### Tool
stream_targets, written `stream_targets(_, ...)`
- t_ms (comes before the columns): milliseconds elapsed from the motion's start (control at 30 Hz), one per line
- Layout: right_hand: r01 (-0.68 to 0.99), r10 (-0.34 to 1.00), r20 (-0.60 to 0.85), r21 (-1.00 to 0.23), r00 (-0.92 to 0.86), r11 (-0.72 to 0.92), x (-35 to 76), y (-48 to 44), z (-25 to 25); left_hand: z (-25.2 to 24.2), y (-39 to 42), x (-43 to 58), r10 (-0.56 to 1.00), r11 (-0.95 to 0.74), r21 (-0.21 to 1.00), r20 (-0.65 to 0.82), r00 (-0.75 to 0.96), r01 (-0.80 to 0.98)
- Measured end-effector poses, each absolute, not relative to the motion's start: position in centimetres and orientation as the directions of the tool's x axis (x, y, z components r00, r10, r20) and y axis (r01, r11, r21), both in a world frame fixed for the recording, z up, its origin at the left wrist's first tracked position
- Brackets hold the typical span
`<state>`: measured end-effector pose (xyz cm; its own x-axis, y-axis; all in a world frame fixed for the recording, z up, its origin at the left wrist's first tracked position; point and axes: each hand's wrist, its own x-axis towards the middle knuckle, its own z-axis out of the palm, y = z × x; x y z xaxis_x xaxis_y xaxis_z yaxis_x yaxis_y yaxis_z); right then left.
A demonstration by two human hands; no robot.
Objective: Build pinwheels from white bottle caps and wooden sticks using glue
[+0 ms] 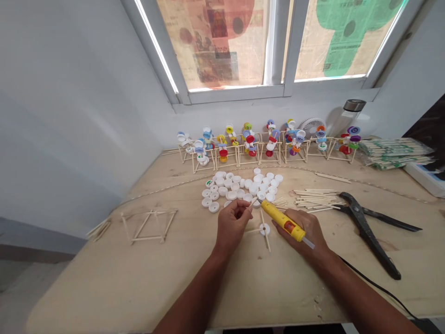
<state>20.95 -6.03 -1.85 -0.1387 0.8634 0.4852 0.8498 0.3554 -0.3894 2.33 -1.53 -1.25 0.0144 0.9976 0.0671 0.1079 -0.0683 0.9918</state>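
- The left hand [231,226] is pinching between thumb [246,214] and fingers [239,204].
- The right hand [317,233] is gripping in a curl.
- The left forearm [196,290] and right forearm [358,287] are slanting inward toward each other.

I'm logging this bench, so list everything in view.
Table: one, pale wood, foreground
Glue gun: one, yellow, centre
Held stick: one, pale, centre
Disc with sticks: one, white, centre
Caps: many, mostly white, piled mid-table
Pliers: one, black, right
Loose sticks: many, pale, beside pliers
Stick frame: one, pale, left
Cap wheels on stands: several, multicoloured, back row
Fan: one, white, behind wheels
Bottle: one, clear, back right
Bagged sticks: many, pale, back right
Boxy item: one, white, right edge
String: one, tan, across table
Cable: one, black, lower right
Window: one, grey, back
Papers: two, red and green designs, window
Left hand: one, bare, holding stick
Right hand: one, bare, holding glue gun
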Motion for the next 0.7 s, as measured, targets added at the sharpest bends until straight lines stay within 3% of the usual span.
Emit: stream_targets(700,0.842,0.841,0.512,-0.365,-0.175,0.397,21.15,-5.9,-1.94,-1.13,-1.49,2.28,0.997,-0.071,0.994,0.071,0.008,0.078)
